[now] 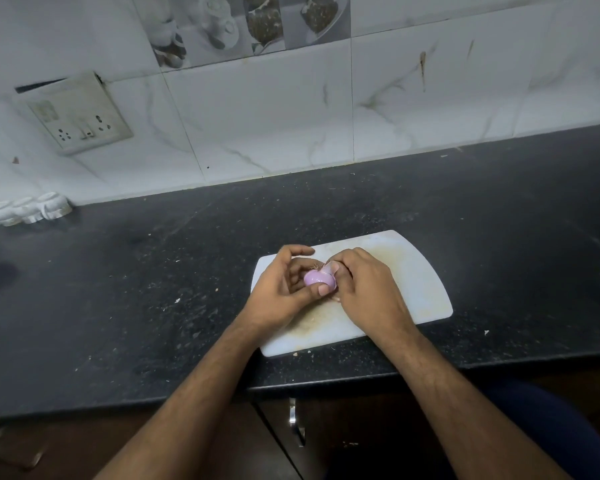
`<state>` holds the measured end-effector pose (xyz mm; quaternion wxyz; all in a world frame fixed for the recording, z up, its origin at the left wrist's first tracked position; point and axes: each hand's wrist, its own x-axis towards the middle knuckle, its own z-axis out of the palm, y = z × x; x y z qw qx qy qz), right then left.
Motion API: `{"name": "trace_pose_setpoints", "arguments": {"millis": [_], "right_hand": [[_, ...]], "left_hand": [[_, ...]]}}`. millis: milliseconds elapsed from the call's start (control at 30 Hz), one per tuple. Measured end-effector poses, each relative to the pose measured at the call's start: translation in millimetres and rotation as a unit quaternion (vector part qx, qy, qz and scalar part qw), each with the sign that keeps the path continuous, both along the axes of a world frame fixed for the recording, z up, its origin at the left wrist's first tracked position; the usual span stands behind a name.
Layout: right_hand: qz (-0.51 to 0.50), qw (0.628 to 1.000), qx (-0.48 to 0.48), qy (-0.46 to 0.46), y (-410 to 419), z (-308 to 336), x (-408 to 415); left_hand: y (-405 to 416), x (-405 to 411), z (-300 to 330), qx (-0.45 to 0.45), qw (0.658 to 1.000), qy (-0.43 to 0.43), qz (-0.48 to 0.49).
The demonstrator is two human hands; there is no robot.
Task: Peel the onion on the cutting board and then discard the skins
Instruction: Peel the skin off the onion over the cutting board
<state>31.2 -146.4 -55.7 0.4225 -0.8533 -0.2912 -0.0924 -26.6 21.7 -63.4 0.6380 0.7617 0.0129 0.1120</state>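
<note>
The small, glossy pale-purple onion (317, 278) is held just above the white plastic cutting board (420, 289), which lies on the black speckled stone counter (153, 306).

Left hand (281, 292): fingers (321, 289) are curled around the bulb, thumb tip pressed on its near side, the rest cupped behind. Closed on the onion.

Right hand (364, 289): fingertips are pinched on a thin translucent strip of skin (327, 269) at the bulb's upper right, next to the brown root tuft (316, 266). Closed on the skin.

Handling, as judged: the bulb is light and firm, and the bared surface looks slick, so slipping out of the cupped hold is likely if it is squeezed hard. The skin is papery and tears easily; a hold close to the attached edge and a pull along the bulb is advised.

Most of the visible surface already appears bare. No loose skins can be made out clearly on the board; only brownish staining is seen.
</note>
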Motion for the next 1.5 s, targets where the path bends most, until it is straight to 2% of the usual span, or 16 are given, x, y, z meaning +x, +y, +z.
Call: {"name": "trace_pose_setpoints", "arguments": {"millis": [133,233,300,433,567,700,933,1333,1500], "right_hand": [[-0.007,0.998,0.042,0.037,-0.7,1.3,3.5],[-0.040,0.984,0.131,0.114,-4.3,3.3,10.0],[-0.059,0.978,0.151,0.134,-8.0,2.0,14.4],[-0.026,0.996,0.067,0.047,-7.6,-1.8,10.3],[0.010,0.999,0.029,0.043,-1.5,-4.8,5.2],[-0.018,1.000,-0.002,-0.006,-3.4,-0.1,1.2],[0.012,0.999,-0.013,-0.028,-3.0,1.4,-7.8],[0.026,1.000,-0.003,-0.015,-1.3,1.4,-4.1],[0.043,0.995,0.071,0.047,-3.0,2.3,3.5]], "left_hand": [[0.3,0.4,1.4,-0.002,0.999,0.017,-0.034],[2.9,0.7,2.0,0.025,0.999,0.023,-0.033],[2.5,1.0,3.8,0.037,0.999,0.019,-0.016],[4.1,0.2,2.9,0.068,0.997,-0.014,0.031],[1.3,-0.8,3.1,0.026,0.999,-0.021,0.033],[-0.6,-1.1,2.4,0.014,0.999,-0.021,0.026],[-1.8,-1.6,1.8,-0.001,1.000,-0.025,0.010],[-4.6,-4.0,5.3,-0.030,0.999,-0.021,0.003],[-2.2,-5.6,3.9,-0.026,1.000,-0.015,-0.004]]}}
